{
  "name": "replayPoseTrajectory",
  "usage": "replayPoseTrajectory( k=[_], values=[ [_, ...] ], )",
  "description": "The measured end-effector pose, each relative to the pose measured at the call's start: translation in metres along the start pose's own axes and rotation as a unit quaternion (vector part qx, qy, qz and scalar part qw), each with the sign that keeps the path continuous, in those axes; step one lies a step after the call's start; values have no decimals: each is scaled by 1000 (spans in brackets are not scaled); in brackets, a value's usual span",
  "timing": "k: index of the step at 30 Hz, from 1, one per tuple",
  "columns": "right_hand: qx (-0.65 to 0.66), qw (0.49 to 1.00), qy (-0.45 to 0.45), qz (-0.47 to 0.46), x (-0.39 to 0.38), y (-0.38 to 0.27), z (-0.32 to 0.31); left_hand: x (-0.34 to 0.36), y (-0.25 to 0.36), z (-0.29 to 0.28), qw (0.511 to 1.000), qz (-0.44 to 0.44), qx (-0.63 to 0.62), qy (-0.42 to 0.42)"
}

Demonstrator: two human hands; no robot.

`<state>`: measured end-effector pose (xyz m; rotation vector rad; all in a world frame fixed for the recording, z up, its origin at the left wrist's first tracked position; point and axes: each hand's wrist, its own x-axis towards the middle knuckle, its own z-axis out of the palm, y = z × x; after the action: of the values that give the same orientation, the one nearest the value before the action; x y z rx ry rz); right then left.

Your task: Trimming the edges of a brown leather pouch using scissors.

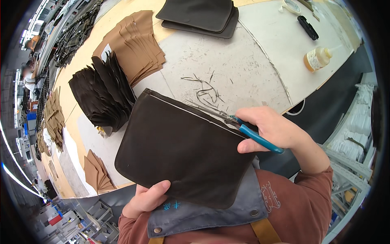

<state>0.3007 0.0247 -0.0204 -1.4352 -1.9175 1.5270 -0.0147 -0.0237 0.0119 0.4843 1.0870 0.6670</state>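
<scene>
My left hand [151,198] grips the lower edge of a dark brown leather panel [183,150], thumb on top and the other fingers hidden underneath. The panel has rounded lower corners and is held tilted in front of my apron. In my right hand [270,126] is a pair of scissors [260,139] with blue-green handles. Their blades lie along the panel's upper edge, beside a pale line that runs the length of that edge. Just beyond, thin dark trimmed strips [208,92] are scattered on the table.
A thick stack of dark pieces [101,93] stands left of the panel, with fanned brown pieces [136,44] behind it. Two dark panels [199,16] lie at the far edge. To the right are a bottle of amber liquid [317,59] and a black tool [307,27].
</scene>
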Motion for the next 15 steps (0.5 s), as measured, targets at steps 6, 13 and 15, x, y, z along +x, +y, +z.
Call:
replayPoseTrajectory(
  k=[6, 13, 15],
  values=[
    [-13, 1000, -9, -2, -2, 2, 1, 2, -5, 0, 1000, 12, -8, 5],
    [5, 1000, -20, 3, -6, 7, 0, 4, -6, -2, 1000, 10, -16, -2],
    [41, 999, -11, -11, -6, 11, 3, 4, -6, -2, 1000, 12, -9, -2]
  ],
)
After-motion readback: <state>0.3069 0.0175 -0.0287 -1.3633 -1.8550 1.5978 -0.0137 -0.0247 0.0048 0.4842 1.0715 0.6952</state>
